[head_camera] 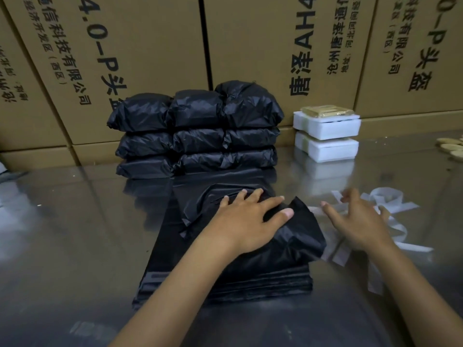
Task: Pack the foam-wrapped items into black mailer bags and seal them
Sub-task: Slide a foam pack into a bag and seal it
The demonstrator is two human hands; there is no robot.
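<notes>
My left hand (246, 221) lies flat at frame centre, fingers spread; my right hand (360, 220) hovers centre-right, fingers loosely extended.

Right hand (360, 219) motion-blurred, pale round pieces (451, 147) cut by right edge, bag contents (288, 236) hidden

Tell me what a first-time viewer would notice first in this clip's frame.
Probably the stack of packed black bags at the back of the table, against the printed cardboard boxes. Next, the left hand pressing flat on a filled black mailer bag in the centre. The right hand is over white peeled strips, with two foam-wrapped items stacked behind.
</notes>
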